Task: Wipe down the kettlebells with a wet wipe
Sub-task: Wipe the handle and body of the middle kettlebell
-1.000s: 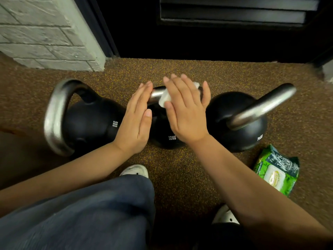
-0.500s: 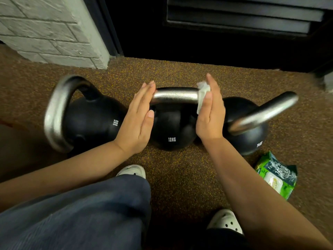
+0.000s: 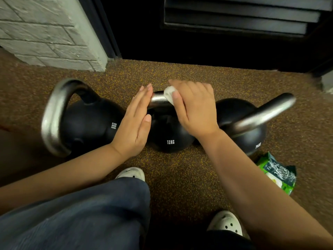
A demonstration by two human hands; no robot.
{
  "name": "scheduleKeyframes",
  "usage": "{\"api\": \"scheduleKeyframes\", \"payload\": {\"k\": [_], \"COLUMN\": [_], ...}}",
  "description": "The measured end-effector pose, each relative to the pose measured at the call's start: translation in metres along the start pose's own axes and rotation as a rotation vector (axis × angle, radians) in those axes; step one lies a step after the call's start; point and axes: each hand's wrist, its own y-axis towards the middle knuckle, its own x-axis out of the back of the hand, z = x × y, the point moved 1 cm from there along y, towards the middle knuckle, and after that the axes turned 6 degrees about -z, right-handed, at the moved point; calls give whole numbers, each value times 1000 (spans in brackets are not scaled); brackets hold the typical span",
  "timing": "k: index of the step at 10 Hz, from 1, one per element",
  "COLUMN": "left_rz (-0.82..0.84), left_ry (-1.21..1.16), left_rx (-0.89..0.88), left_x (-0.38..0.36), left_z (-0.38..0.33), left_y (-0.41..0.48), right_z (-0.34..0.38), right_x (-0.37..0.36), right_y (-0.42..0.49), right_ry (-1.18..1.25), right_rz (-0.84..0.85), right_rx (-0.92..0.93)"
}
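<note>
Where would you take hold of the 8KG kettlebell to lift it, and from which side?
Grip the steel handle of the 8KG kettlebell, probably from the left: its loop points that way, and the round body offers no hold.

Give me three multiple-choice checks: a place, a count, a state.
1. Where is the green wipe pack? A. on a kettlebell B. on the floor by the rightmost kettlebell C. on the wall
2. How many kettlebells show? A. two B. three C. four
3. What is the right hand doing? A. holding a wet wipe on the 12KG kettlebell's handle B. hanging idle C. lifting the pack
Answers: B, it lies on the floor at lower right; B, three black bodies in a row; A, fingers curl over the white wipe on the steel handle.
</note>
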Motion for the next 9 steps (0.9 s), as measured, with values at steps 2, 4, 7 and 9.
{"api": "scheduleKeyframes", "payload": {"k": [2, 4, 7, 9], "left_rz": [12, 11, 16, 12], "left_ry": [0, -13, -17, -7], "left_rx": [1, 2, 10, 8], "left_x": [1, 2, 2, 1], "left_z": [0, 0, -1, -1], "left_y": [-1, -1, -1, 0], "right_z": [-18, -25, -41, -25], "right_x": [-10, -6, -5, 14], "right_y": [-36, -38, -7, 27], "right_ry": [149, 463, 689, 471], "right_rz": [-110, -212, 142, 401], "right_rx": [-110, -569, -1156, -600]}}
